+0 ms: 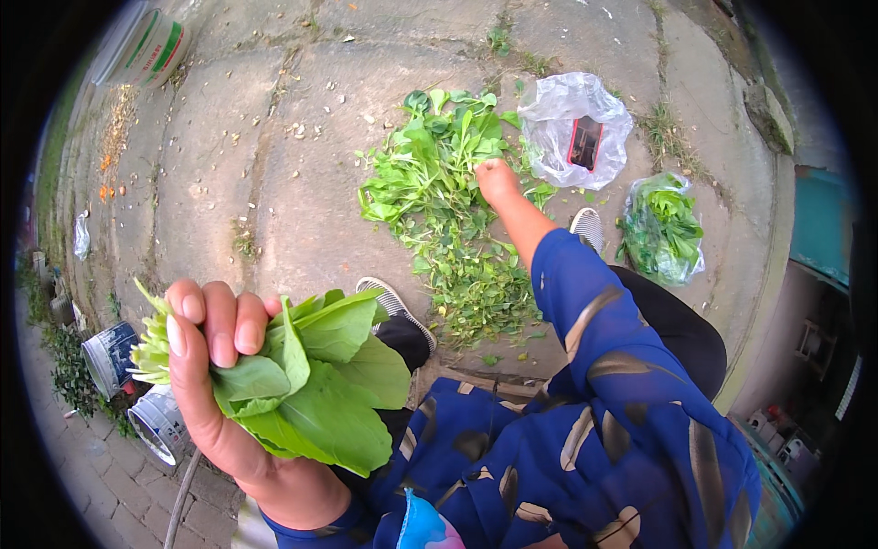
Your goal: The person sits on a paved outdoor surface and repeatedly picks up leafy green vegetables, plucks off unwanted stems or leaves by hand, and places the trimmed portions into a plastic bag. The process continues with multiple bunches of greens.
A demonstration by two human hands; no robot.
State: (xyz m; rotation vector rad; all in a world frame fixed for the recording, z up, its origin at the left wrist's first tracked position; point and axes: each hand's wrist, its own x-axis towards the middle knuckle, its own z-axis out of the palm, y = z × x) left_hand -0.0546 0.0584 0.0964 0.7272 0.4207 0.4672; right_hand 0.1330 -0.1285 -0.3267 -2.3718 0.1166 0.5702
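A bunch of leafy greens [322, 377] is gripped in my left hand [226, 384], raised close to the camera. Its pale stems stick out to the left past my fingers, and the broad leaves fan to the right. My right hand [497, 182] reaches down to the right edge of a heap of loose greens [432, 151] on the concrete. The fingertips are bent among the leaves; whether they pinch a stem is too small to see. Smaller trimmed leaves and scraps [473, 281] spread from the heap towards my feet.
Right of the heap lies a clear plastic bag [549, 137] with a red-edged phone [585, 143] on it. Another bag holds greens [665, 219]. My striped shoes [394, 302] flank the scraps. Buckets [113, 357] lie tipped at left; a large tub [147, 51] stands at upper left.
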